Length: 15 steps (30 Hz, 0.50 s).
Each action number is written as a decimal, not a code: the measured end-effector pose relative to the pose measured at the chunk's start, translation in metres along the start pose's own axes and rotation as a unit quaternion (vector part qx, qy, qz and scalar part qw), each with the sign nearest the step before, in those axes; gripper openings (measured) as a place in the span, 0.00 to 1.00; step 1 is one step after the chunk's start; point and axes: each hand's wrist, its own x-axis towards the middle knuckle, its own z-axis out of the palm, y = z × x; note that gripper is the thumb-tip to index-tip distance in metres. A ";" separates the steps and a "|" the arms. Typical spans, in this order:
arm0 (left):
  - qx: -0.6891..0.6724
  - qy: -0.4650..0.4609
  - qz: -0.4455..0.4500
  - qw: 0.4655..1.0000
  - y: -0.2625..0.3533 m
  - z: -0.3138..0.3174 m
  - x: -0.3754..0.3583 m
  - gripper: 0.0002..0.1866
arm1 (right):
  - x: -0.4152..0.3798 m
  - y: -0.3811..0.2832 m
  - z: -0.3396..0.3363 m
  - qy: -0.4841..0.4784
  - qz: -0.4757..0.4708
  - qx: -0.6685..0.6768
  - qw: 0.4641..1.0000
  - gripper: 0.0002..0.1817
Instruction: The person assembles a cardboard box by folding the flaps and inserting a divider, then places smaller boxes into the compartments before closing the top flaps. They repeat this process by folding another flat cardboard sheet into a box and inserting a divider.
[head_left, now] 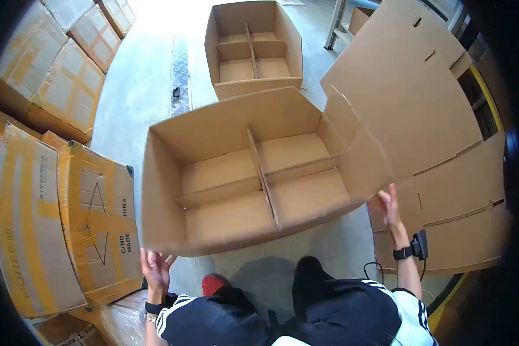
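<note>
An open cardboard box (pixel 225 228) with crossed cardboard dividers (pixel 256 167) making a grid of compartments is in front of me, its open top facing me. At its near left corner, my left hand (pixel 157 270) grips the lower edge, with part of the fingers hidden by the box. My right hand (pixel 388 209) holds the near right corner, the fingers bent around the edge. The right side of the box looks slightly smeared by motion. No contents show in its compartments.
Another divided cardboard box (pixel 254 57) stands on the floor farther ahead. Flat cardboard sheets (pixel 409 109) lean along the right, near a metal ladder leg (pixel 335 26). Taped cartons (pixel 98 219) are stacked on the left, with plastic-wrapped goods (pixel 124 317) below them.
</note>
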 end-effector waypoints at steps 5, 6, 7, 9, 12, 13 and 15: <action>0.175 0.086 -0.083 0.977 0.017 0.025 0.017 0.37 | 0.021 -0.010 -0.024 0.092 0.006 -0.002 0.996 0.42; 0.194 0.089 -0.062 0.975 0.047 0.030 0.019 0.36 | 0.016 -0.041 0.002 0.046 -0.009 0.008 0.999 0.40; 0.210 0.089 -0.036 0.973 0.072 0.038 0.027 0.36 | 0.025 -0.053 0.021 0.075 -0.058 -0.107 0.990 0.38; 0.207 0.039 0.030 0.977 0.093 0.052 0.045 0.30 | 0.041 -0.071 0.043 0.129 -0.152 -0.341 0.919 0.34; 0.329 -0.012 0.083 0.941 0.080 0.073 0.083 0.27 | 0.057 -0.098 0.070 0.154 -0.096 -0.600 0.779 0.30; 0.411 0.025 0.162 0.897 0.060 0.071 0.092 0.30 | 0.064 -0.088 0.070 0.176 -0.107 -0.608 0.767 0.29; 0.620 0.151 0.190 0.746 0.035 0.074 0.095 0.32 | 0.078 -0.063 0.075 0.213 -0.123 -0.623 0.743 0.28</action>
